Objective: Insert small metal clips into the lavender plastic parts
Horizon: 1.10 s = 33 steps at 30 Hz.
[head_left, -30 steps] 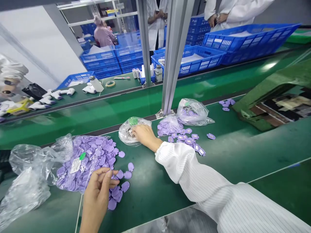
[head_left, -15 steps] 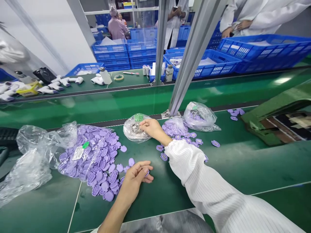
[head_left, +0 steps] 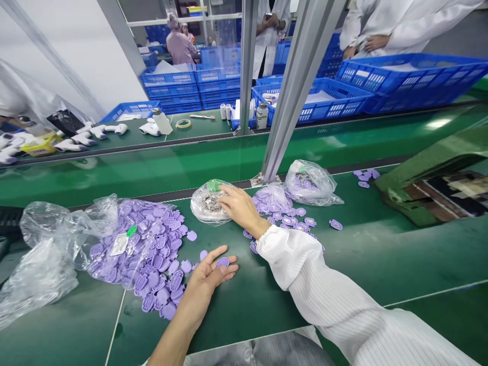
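My left hand (head_left: 214, 272) is closed on a small purple plastic cap (head_left: 222, 262), which lies between the thumb and the fingers with its inner side up. Above the clear bag of small metal pieces (head_left: 213, 204), my right hand (head_left: 241, 207) holds its thumb and forefinger apart, and no piece shows in it. The metal pieces are too small to name. To the left, a heap of purple caps (head_left: 152, 254) spills from a clear plastic bag (head_left: 102, 216). Purple pieces with metal in them (head_left: 292, 221) lie beyond my right forearm, which hides some.
Another clear bag (head_left: 314, 185) stands beside the metal upright (head_left: 292, 91). A green press-like machine (head_left: 415, 198) is at right. Behind the clear panel are blue crates (head_left: 331, 104), white handheld devices (head_left: 97, 132), a tape roll (head_left: 183, 123) and people in work coats.
The thumb and forefinger of my right hand have moved apart above the bag. My left hand has turned, so the purple cap shows more fully. The whole view has shifted slightly.
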Tool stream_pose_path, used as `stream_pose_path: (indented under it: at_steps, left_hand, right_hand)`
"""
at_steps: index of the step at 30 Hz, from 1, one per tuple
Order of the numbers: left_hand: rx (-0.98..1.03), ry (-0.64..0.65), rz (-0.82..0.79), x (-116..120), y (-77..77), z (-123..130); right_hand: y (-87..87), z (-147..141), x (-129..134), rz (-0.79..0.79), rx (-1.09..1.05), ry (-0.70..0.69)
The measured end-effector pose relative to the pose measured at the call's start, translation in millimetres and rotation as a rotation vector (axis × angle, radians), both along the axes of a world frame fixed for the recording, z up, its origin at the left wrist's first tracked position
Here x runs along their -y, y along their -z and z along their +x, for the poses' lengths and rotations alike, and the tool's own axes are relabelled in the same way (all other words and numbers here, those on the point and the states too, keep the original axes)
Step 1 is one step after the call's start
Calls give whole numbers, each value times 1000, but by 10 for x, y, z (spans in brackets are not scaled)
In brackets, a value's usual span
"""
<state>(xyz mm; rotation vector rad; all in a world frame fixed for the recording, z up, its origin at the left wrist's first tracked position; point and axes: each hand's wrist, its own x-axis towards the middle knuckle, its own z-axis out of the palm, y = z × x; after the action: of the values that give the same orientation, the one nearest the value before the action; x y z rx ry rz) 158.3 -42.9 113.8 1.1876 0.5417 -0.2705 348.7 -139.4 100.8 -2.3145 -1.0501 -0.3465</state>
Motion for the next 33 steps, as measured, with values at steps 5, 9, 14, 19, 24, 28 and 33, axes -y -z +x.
stream_pose_path:
  at_steps: [5,9,14,19,24,28,33]
  left_hand:
    - [-50,29,20,-14,-28,-5]
    - [-17,54,14,-23,-4,-33]
    - [-27,125,26,-1,15,-43]
    - [-34,137,45,28,23,-36]
    - [-27,122,33,38,31,-41]
    - [-31,137,49,41,16,-38]
    - [-40,143,75,51,7,-29]
  right_hand:
    - [-32,-171,170,18,141,-96]
    - [-80,-622,462,102,175,-215]
    - [24,-1046,705,107,153,-251]
    - [122,-1100,695,132,104,-287]
    - [157,-1124,673,210,27,-314]
    - [114,-1169,674,256,-338,-178]
    - [-15,-1206,664,307,-1002,14]
